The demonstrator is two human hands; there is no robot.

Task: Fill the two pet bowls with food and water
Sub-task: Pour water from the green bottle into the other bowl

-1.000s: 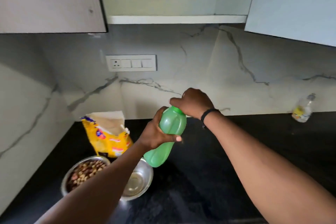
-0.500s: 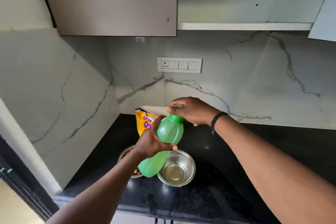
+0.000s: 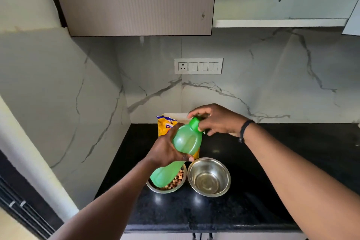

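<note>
My left hand (image 3: 166, 150) grips a green plastic bottle (image 3: 184, 142) around its middle, tilted with the neck up and to the right, above the bowls. My right hand (image 3: 216, 119) has its fingers on the bottle's green cap (image 3: 194, 122). Two steel bowls stand side by side on the black counter (image 3: 263, 191): the left bowl (image 3: 169, 186) holds brown kibble and is partly hidden by the bottle's base; the right bowl (image 3: 209, 177) shows a little clear liquid at its bottom.
A yellow pet food bag (image 3: 165, 124) stands against the marble wall behind the bottle. A marble side wall closes the counter on the left. Upper cabinets hang overhead, one with an open door (image 3: 352, 23) at the right. A socket panel (image 3: 198, 66) is on the back wall.
The view has swung left and back, so the bowls now sit lower centre. The bottle is tilted more and its cap shows between my right fingers; both hands stay on it.
</note>
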